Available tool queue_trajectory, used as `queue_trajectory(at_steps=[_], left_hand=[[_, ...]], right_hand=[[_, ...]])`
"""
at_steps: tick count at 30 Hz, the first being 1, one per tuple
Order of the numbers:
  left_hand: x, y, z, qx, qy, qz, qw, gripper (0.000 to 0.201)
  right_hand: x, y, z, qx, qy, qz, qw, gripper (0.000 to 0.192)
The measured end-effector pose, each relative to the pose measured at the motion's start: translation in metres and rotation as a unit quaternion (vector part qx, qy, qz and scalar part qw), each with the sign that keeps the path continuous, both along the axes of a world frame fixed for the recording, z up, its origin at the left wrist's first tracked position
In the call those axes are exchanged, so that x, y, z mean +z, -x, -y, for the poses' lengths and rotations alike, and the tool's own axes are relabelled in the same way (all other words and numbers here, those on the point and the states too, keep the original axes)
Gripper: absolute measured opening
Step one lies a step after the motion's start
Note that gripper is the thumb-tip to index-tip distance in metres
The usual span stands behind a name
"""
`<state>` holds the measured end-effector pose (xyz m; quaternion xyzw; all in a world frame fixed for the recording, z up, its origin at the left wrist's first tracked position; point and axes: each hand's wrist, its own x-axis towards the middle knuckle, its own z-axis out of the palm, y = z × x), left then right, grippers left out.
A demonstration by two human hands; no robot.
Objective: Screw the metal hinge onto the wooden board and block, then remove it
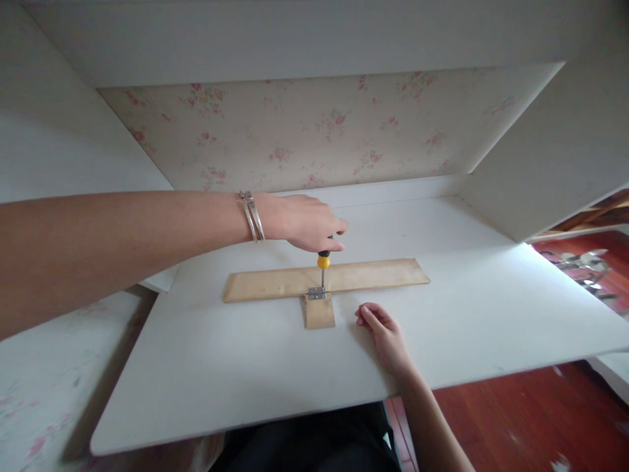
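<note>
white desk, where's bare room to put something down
Bare desk lies right of the long wood strip, and along the near edge below the right hand. Crowded only mid-desk: left hand, screwdriver, hinge.

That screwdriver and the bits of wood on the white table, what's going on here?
A person is working at a white table. The left hand grips the top of a yellow-handled screwdriver, held upright with its tip on a small metal hinge. The hinge sits where a long wooden strip meets a short wooden piece that sticks out toward the person. The right hand rests on the table just right of the short piece, fingers curled, holding nothing.
</note>
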<state>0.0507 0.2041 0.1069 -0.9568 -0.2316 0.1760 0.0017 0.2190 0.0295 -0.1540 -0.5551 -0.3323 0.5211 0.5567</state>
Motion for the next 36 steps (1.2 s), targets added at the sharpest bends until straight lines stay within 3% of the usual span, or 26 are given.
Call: queue_trajectory(at_steps=[3, 8, 14, 20, 25, 32, 36], left_hand=[[0.0007, 0.0001, 0.0012, 0.012, -0.001, 0.007, 1.0, 0.053], [0.005, 0.0012, -0.0003, -0.056, 0.055, 0.005, 0.997, 0.04], [0.0027, 0.0005, 0.0002, 0.029, -0.006, 0.017, 0.999, 0.05], [0.0042, 0.0015, -0.0001, -0.055, 0.046, 0.01, 0.997, 0.042], [-0.0002, 0.0, 0.0005, 0.014, -0.008, 0.017, 1.0, 0.045], [0.0059, 0.0013, 0.0, -0.046, 0.052, 0.011, 0.998, 0.041], [0.003, 0.0012, -0.0014, 0.012, -0.001, 0.012, 1.0, 0.042]], right_hand=[[0.0006, 0.0, 0.0003, -0.003, -0.005, -0.003, 1.0, 0.024], [0.0018, -0.0001, 0.0002, -0.005, -0.004, -0.001, 1.0, 0.024], [0.0021, 0.0, 0.0005, 0.001, -0.001, 0.001, 1.0, 0.022], [0.0019, -0.0001, -0.0001, -0.001, 0.002, 0.008, 1.0, 0.024], [0.0007, 0.0002, -0.0001, -0.001, 0.001, 0.01, 1.0, 0.023], [0.0003, 0.0003, 0.0004, 0.0, -0.007, 0.013, 1.0, 0.024], [0.0011, 0.0013, 0.0003, -0.005, -0.004, 0.006, 1.0, 0.024]])
